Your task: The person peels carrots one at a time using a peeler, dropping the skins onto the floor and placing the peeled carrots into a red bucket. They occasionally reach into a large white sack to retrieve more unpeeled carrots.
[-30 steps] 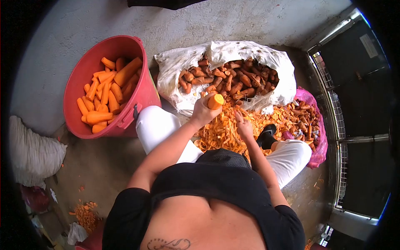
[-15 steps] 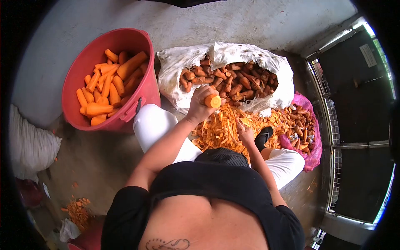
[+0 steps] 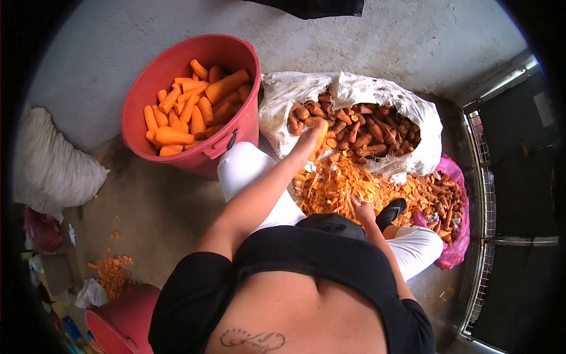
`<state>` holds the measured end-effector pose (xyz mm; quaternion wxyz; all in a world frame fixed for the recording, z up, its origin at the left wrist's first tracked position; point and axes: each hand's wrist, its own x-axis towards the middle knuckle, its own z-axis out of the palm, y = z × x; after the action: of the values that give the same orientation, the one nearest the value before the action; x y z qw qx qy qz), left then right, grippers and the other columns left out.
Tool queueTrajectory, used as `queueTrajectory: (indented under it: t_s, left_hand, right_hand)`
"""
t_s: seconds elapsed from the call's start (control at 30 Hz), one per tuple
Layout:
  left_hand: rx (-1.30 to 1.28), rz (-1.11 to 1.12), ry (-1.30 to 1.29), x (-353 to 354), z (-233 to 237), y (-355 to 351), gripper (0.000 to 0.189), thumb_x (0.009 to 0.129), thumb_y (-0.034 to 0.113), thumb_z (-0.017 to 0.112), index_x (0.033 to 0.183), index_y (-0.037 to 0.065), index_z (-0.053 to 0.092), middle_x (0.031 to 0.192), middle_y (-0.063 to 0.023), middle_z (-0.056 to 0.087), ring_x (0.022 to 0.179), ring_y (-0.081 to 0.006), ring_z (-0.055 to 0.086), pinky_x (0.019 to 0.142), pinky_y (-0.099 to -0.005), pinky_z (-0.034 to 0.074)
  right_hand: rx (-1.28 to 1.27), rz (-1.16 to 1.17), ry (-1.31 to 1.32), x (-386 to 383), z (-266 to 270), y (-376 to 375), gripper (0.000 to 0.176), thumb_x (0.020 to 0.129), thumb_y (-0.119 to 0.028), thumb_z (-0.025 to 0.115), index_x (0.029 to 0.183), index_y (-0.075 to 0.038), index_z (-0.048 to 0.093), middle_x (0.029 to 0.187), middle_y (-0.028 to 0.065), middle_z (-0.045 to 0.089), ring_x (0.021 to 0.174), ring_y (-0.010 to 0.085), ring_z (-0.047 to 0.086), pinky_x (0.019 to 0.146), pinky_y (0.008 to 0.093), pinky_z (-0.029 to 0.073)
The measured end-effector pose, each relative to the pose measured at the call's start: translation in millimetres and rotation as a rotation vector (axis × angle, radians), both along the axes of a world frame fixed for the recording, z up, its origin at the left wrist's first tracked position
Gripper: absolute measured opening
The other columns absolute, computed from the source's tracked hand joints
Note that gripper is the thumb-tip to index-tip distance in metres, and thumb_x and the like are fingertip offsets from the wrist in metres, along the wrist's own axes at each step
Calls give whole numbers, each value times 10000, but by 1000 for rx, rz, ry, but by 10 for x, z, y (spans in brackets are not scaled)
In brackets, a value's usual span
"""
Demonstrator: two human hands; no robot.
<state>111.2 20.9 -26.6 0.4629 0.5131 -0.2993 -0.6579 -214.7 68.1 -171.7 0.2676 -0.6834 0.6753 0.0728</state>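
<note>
My left hand (image 3: 309, 138) is stretched forward and grips a peeled orange carrot (image 3: 321, 135) just in front of the white sack (image 3: 283, 97) of unpeeled, dirt-covered carrots (image 3: 359, 130). My right hand (image 3: 364, 209) is low by my right knee, over the heap of orange peelings (image 3: 342, 186); its fingers are closed, and I cannot make out a tool in it. To the left stands a red bucket (image 3: 147, 97) filled with peeled carrots (image 3: 188, 109).
A pink bag (image 3: 457, 236) with carrot scraps lies at the right, beside a metal grille (image 3: 486, 200). A white sack (image 3: 50, 165) rests on the left floor. A second red container (image 3: 115, 324) and scattered peelings (image 3: 112, 274) sit at bottom left. My black shoe (image 3: 392, 211) touches the peelings.
My left hand has reached further forward with the carrot, toward the white sack. My right hand has dropped lower over the peelings. The view has swung left.
</note>
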Motion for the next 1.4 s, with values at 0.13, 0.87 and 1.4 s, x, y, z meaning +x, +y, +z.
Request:
queueTrajectory:
  t_s: [0.13, 0.87, 1.4]
  left_hand:
    - [-237, 202, 263, 435, 513, -90, 571, 867, 644, 472, 939, 80, 511, 664, -1, 515, 480, -55, 473, 394, -191, 397]
    - [188, 474, -1733, 4448, 1348, 118, 413, 898, 421, 511, 1243, 204, 573, 1216, -91, 605, 1155, -278, 549, 976, -465, 390]
    - [560, 426, -1422, 4978, -335, 267, 393, 811, 505, 615, 995, 164, 683, 1008, -82, 678, 1009, -288, 610, 868, -466, 427]
  right_hand:
    - [2, 210, 173, 53, 12, 44, 356, 899, -363, 425, 1252, -363, 473, 961, 207, 632, 855, 361, 640, 722, 451, 506]
    - [80, -23, 77, 100, 108, -159, 548, 852, -499, 493, 993, 8, 642, 949, 259, 647, 914, 386, 632, 765, 464, 495]
    - [224, 6, 291, -104, -244, -80, 531, 866, -464, 520, 1134, -12, 591, 1041, 255, 632, 946, 359, 639, 790, 431, 517]
